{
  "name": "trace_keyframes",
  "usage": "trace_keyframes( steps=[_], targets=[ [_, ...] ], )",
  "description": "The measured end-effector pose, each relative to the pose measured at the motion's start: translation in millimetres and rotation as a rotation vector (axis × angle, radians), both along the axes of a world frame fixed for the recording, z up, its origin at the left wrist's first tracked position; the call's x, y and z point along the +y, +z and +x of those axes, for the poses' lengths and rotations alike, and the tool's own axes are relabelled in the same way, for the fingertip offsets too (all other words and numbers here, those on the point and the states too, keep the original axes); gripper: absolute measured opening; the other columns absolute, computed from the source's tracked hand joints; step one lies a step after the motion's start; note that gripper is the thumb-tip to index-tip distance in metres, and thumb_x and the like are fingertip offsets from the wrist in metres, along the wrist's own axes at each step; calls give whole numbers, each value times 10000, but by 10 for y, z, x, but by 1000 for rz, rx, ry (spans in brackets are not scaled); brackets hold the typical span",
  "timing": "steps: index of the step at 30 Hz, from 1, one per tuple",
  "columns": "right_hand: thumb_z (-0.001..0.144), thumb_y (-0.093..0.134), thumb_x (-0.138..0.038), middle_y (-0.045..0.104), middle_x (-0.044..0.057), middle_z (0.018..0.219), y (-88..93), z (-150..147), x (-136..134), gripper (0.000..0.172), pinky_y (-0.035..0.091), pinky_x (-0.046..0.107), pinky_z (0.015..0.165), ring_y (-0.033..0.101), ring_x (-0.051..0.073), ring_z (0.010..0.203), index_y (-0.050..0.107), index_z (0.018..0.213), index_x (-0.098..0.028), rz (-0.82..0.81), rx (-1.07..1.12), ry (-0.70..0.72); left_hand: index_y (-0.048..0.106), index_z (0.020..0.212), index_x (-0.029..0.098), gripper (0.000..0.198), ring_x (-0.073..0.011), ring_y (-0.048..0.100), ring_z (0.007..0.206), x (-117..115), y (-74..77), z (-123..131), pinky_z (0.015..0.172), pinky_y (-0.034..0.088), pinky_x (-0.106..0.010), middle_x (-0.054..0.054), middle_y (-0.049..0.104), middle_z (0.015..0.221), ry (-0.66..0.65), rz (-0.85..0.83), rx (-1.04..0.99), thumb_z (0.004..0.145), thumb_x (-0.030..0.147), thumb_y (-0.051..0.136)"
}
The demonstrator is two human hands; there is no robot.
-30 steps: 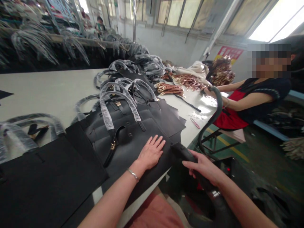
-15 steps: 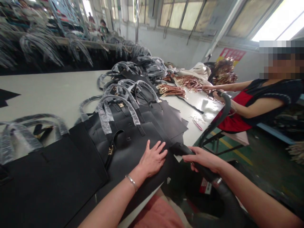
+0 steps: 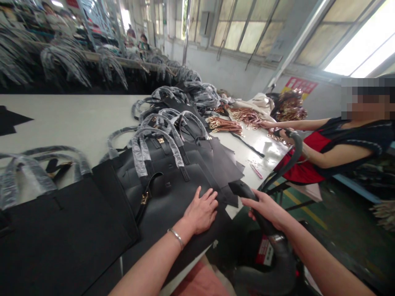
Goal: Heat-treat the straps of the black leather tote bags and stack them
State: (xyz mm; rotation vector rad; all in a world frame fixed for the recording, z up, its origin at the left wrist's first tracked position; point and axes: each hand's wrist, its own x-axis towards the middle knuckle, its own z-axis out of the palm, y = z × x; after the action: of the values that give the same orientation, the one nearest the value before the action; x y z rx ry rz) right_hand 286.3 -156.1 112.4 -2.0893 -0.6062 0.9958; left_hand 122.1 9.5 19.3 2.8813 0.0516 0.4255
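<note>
A black handbag (image 3: 173,193) lies on its side panel across the stack, its handles (image 3: 140,158) wrapped in clear plastic and a gold buckle on a short strap. Flat on the bag's right part rests my left hand (image 3: 202,210), fingers spread, a silver bangle on the wrist. My right hand (image 3: 266,209) is wrapped round the black nozzle (image 3: 242,191) of a thick ribbed hose (image 3: 285,263). The nozzle's tip points left, just beyond the bag's right edge. Another black bag (image 3: 61,238) lies to the left.
More bags and plastic-wrapped handles (image 3: 202,93) pile up behind. Brown straps with gold clasps (image 3: 225,124) and a pink cutter (image 3: 256,172) lie on the white table (image 3: 77,111). A co-worker in a red apron (image 3: 308,154) sits at right, hands among straps.
The nozzle in my right hand has shifted slightly right and up, away from the bag's edge. My left hand stays flat on the bag. The view has tilted up a little.
</note>
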Motion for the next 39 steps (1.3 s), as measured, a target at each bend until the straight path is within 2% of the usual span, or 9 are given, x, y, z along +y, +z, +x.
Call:
trace_keyframes(
  steps=[5, 11, 14, 18, 21, 25, 30, 35, 39],
  targets=[
    [764, 695, -395, 586, -43, 447, 54, -104, -93, 369, 400, 185, 359, 520, 120, 362, 594, 1030, -160, -112, 130, 137, 579, 1113, 217, 272, -264, 321, 1372, -2, -12, 6, 1126, 152, -593, -87, 464, 1426, 3, 2, 0, 929, 351, 429],
    [813, 644, -406, 558, -67, 481, -10, -79, 52, 373, 413, 169, 400, 539, 110, 420, 557, 1095, -178, -24, -1, 5, 578, 1104, 212, 317, -270, 325, 1367, 7, 29, 3, 1127, 158, -587, -89, 474, 1417, 3, -25, 0, 917, 446, 472],
    [804, 662, -406, 564, -68, 504, 63, -128, -178, 449, 420, 177, 403, 545, 115, 432, 545, 1173, -179, -29, 30, 28, 580, 1114, 221, 363, -277, 324, 1367, 4, 11, 18, 1130, 155, -581, -88, 468, 1423, 52, -36, -15, 897, 500, 498],
    [807, 664, -387, 589, -66, 544, 79, -375, -608, 607, 431, 185, 410, 547, 114, 427, 451, 1337, -183, -87, 171, 81, 565, 1160, 213, 381, -276, 315, 1371, 0, -26, 43, 1132, 148, -584, -95, 453, 1436, 109, -27, -41, 904, 485, 493],
    [815, 648, -358, 608, -53, 570, 15, -536, -699, 644, 440, 183, 427, 561, 112, 449, 409, 1382, -171, -91, 204, 81, 564, 1168, 209, 389, -277, 310, 1374, 1, -43, 50, 1134, 143, -584, -97, 453, 1437, 112, -12, -42, 906, 486, 485],
    [794, 642, -391, 585, -60, 519, -28, -546, -460, 673, 412, 178, 391, 534, 112, 414, 412, 1378, -149, -95, 181, 70, 567, 1170, 210, 409, -272, 304, 1379, 9, -43, 42, 1134, 160, -575, -94, 440, 1449, 97, 11, -17, 915, 508, 451],
    [772, 641, -450, 577, -58, 464, -46, -394, -12, 719, 405, 195, 396, 522, 126, 399, 412, 1369, -120, -21, -40, 28, 543, 1224, 191, 459, -273, 273, 1396, -18, -11, -28, 1125, 183, -581, -101, 404, 1475, 78, 29, 15, 936, 513, 387],
    [771, 652, -435, 574, -71, 478, -58, -369, 344, 729, 437, 213, 406, 549, 144, 409, 393, 1392, -151, 46, -31, 144, 509, 1286, 171, 518, -286, 277, 1392, -283, 18, -241, 1139, 146, -565, -113, 404, 1472, -10, -12, 24, 947, 518, 329],
    [761, 677, -362, 670, -29, 675, -18, -480, 623, 584, 474, 223, 455, 599, 146, 507, 538, 1306, -206, 85, -23, 337, 489, 1307, 118, 563, -306, 258, 1391, -527, 22, -374, 1145, 114, -566, -153, 467, 1409, -62, -41, 20, 937, 516, 343]
  ],
)
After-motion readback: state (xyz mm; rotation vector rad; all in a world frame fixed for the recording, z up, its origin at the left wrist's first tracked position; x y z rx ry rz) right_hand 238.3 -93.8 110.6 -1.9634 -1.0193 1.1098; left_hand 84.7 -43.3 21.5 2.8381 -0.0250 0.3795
